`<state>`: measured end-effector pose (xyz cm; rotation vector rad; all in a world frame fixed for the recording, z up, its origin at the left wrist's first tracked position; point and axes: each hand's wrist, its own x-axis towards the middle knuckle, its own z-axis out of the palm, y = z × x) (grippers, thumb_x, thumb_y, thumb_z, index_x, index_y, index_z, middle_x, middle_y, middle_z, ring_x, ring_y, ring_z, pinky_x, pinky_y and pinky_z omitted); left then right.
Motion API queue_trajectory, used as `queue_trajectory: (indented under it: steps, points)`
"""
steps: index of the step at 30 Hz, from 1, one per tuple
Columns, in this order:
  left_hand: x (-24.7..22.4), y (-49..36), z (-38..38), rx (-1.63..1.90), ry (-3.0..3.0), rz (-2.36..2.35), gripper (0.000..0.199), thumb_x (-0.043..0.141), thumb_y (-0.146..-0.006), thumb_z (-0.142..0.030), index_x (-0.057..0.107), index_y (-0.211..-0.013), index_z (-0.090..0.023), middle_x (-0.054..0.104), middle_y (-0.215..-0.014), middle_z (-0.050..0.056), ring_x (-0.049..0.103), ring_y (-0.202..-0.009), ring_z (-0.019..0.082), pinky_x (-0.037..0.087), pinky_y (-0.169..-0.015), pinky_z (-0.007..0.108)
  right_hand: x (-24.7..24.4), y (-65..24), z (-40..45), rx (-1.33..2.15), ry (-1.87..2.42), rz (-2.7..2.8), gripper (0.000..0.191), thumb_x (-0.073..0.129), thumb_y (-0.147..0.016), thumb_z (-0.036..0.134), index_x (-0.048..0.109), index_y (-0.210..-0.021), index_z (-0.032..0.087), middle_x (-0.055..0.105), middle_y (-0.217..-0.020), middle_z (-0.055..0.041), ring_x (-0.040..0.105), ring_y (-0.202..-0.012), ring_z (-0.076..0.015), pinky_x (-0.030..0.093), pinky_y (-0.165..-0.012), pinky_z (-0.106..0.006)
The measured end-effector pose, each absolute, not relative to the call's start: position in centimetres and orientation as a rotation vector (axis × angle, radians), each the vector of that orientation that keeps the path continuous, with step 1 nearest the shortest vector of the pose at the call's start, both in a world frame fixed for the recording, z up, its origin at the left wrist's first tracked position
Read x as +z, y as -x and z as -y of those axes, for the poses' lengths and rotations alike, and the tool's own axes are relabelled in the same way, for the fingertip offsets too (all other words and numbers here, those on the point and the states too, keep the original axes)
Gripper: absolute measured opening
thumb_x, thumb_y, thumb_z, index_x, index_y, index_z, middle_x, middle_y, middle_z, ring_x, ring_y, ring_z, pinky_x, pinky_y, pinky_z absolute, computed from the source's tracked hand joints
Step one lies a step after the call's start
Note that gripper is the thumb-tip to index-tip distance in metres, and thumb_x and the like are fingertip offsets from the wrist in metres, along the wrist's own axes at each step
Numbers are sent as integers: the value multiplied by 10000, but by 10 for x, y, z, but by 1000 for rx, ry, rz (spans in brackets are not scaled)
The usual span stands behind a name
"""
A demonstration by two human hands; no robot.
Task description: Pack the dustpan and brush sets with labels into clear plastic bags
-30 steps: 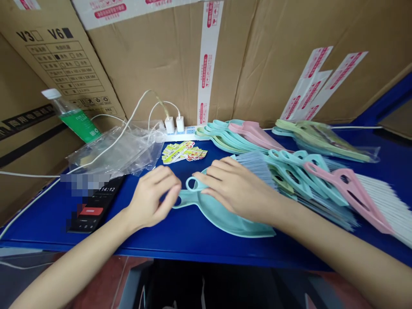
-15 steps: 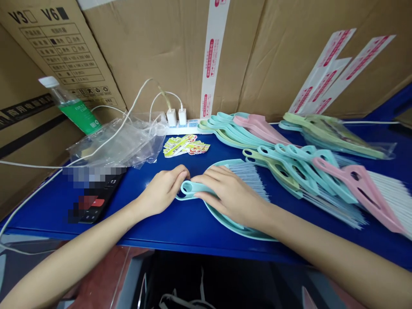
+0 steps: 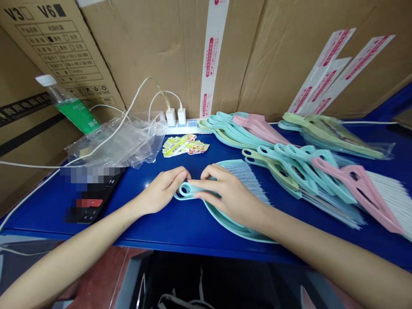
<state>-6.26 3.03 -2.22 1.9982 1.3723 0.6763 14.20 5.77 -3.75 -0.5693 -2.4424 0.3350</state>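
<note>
A light teal hand brush (image 3: 247, 174) lies in a matching dustpan (image 3: 236, 231) on the table, their ringed handle ends overlapping. My right hand (image 3: 233, 195) is closed over the brush handle, thumb on the near side and index finger stretched along it toward the ring. My left hand (image 3: 165, 189) is closed in a pinch at the handle ends, its fingertips close to my right index finger. It appears to hold the dustpan's handle end; the exact contact is hidden behind the fingers. My right hand covers the middle of both pieces.
To the right lie several brushes (image 3: 291, 171), with stacked dustpans (image 3: 244, 128) behind and a bagged set (image 3: 337, 133). Printed labels (image 3: 183, 146) lie near a power strip (image 3: 193, 125). Clear bags (image 3: 112, 141), a bottle (image 3: 77, 113) and a phone (image 3: 96, 197) are left; cartons (image 3: 161, 51) stand behind.
My right hand's fingers have arched up, and its index finger now reaches along the handle toward the ring. My left hand has barely moved. The brush and dustpan stay in almost the same place.
</note>
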Motion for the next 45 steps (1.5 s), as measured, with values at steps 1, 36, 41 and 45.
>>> queue_trajectory:
  steps: [1,36,41,45]
  points:
    - [-22,63,-31,674,-1986,-1373,361,307,-984,-416,555,-844,-194,544,-731,-30,491,-671,131,397,-649,252,-38,-142,-57,328,575,2442,199,534,-983,237,727,-978,191,562,-858,-44,507,-817,-183,452,-745,-314]
    - [-26,64,-29,590,-1545,-1146,457,536,-905,-578,544,-1079,-156,479,-494,-96,446,-372,75,361,-374,175,-25,-169,-55,275,702,2721,431,500,-982,342,539,-1382,188,596,-1142,-148,588,-1097,-288,555,-865,-496]
    - [-26,66,-30,614,-1502,-1129,462,574,-885,-562,589,-1079,-144,456,-482,-104,414,-348,64,318,-349,178,-43,-164,-53,101,776,2671,613,456,-986,463,405,-1495,125,378,-1515,-266,326,-1432,-395,370,-1070,-661]
    - [-25,66,-30,609,-1508,-1120,519,581,-879,-554,628,-1164,-123,460,-464,-97,404,-349,65,283,-350,182,-46,-164,-56,150,766,2763,649,383,-1013,476,313,-1538,101,200,-1620,-265,123,-1504,-391,260,-1113,-700]
